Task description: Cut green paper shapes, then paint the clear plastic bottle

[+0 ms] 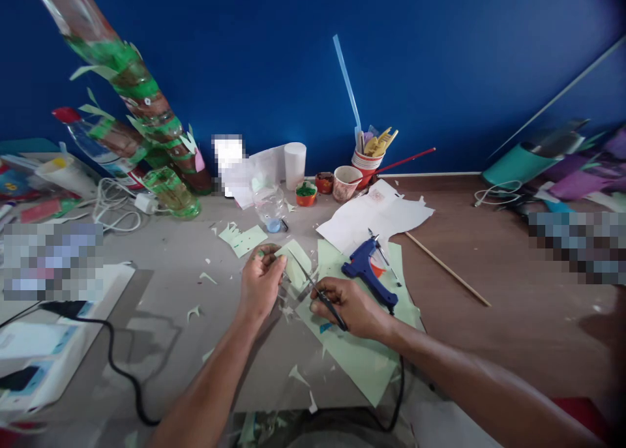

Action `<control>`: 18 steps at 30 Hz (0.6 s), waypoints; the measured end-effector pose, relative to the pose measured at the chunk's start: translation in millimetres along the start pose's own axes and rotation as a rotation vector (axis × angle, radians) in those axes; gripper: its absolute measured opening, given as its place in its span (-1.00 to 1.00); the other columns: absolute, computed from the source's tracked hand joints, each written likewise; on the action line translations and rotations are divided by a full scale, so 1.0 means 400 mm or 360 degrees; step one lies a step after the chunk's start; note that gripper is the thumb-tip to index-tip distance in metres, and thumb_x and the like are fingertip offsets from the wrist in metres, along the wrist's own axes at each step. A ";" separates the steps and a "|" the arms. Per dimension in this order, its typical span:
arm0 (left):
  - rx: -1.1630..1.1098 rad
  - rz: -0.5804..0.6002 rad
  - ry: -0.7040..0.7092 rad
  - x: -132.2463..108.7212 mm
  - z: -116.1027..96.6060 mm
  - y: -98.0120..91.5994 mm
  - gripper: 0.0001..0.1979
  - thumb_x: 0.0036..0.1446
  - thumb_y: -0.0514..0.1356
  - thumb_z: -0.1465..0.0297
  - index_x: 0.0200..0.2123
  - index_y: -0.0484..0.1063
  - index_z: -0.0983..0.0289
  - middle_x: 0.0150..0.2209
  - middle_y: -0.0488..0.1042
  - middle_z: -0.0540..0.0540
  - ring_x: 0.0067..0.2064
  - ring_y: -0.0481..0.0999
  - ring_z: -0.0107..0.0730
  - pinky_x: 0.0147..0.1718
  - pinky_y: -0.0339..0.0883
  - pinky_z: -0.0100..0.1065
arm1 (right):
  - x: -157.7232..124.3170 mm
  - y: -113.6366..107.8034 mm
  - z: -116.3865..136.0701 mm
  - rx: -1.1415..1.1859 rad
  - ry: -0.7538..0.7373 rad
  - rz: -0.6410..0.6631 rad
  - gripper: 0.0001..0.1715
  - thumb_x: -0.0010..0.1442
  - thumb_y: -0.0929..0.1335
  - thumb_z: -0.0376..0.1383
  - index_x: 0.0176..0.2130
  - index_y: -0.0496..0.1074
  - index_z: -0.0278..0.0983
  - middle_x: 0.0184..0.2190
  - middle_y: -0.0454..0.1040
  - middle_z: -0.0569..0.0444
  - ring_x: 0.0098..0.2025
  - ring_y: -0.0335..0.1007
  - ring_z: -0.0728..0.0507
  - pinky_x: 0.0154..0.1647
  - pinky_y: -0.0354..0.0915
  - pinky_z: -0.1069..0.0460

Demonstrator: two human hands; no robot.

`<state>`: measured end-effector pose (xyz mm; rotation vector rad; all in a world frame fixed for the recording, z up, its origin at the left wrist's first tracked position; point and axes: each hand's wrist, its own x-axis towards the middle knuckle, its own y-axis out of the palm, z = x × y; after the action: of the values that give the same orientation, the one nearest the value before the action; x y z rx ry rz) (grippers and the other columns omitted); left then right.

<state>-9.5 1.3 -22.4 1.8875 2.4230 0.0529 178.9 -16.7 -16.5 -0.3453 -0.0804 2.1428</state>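
My left hand [261,282] pinches a small piece of pale green paper [297,255] between thumb and fingers, above the grey part of the table. In my right hand [345,304] is a pair of scissors with dark handles [331,310]. The scissor blades point up and left, and they meet the paper near my left fingertips. Just beyond my right hand, a blue glue gun [366,268] lies on larger pale green sheets [362,363]. Another cut piece of green paper [244,239] rests behind my left hand.
Paper scraps [194,312] litter the table. A wooden stick [447,268] lies at right, below white torn paper [379,210]. Paper cups [347,182] and paint pots stand along the blue wall. Green and brown painted bottles [151,102] rise at left, near a black cable [112,350].
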 end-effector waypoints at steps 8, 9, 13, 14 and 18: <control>-0.0020 -0.0014 0.0003 -0.003 -0.005 0.003 -0.77 -0.01 0.27 0.29 -0.30 0.34 0.26 -0.63 0.30 -0.14 -0.63 0.22 -0.59 -0.62 0.12 -0.53 | 0.001 0.003 0.002 0.0032 0.0013 0.0013 -0.67 0.06 0.42 -0.09 -0.35 0.36 -0.30 -0.66 0.12 0.26 -0.60 -0.06 0.06 -0.61 -0.07 0.13; -0.0013 -0.0014 0.0007 -0.002 -0.004 0.003 -0.77 0.00 0.27 0.29 -0.29 0.34 0.26 -0.63 0.30 -0.14 -0.63 0.22 -0.59 -0.62 0.12 -0.53 | 0.001 0.004 0.002 0.0032 0.0015 0.0009 -0.67 0.06 0.42 -0.09 -0.35 0.36 -0.30 -0.66 0.13 0.26 -0.60 -0.05 0.06 -0.60 -0.06 0.13; 0.0001 -0.0020 0.0013 -0.002 -0.004 0.002 -0.78 0.00 0.26 0.30 -0.30 0.34 0.26 -0.63 0.29 -0.15 -0.63 0.22 -0.60 -0.63 0.11 -0.54 | 0.002 0.003 0.004 -0.0002 0.0002 0.0001 -0.67 0.06 0.41 -0.09 -0.34 0.37 -0.30 -0.66 0.13 0.26 -0.60 -0.05 0.06 -0.60 -0.06 0.13; -0.0005 -0.0020 0.0009 -0.002 -0.005 0.003 -0.78 0.00 0.27 0.30 -0.30 0.34 0.26 -0.63 0.30 -0.14 -0.63 0.22 -0.60 -0.63 0.11 -0.54 | 0.002 0.002 0.004 -0.0010 -0.0002 0.0004 -0.67 0.06 0.41 -0.09 -0.34 0.37 -0.30 -0.66 0.13 0.26 -0.60 -0.05 0.06 -0.60 -0.06 0.13; -0.0031 -0.0013 0.0000 -0.004 -0.011 0.005 -0.78 -0.01 0.27 0.31 -0.31 0.34 0.26 -0.63 0.30 -0.14 -0.63 0.21 -0.60 -0.63 0.11 -0.54 | 0.002 0.003 0.007 0.0019 0.0022 0.0008 -0.65 0.05 0.42 -0.07 -0.34 0.37 -0.31 -0.66 0.14 0.27 -0.60 -0.05 0.06 -0.60 -0.06 0.13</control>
<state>-7.3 0.3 -17.6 1.8691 2.4214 0.0764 176.7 -16.4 -14.0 -0.3540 -0.0587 2.1450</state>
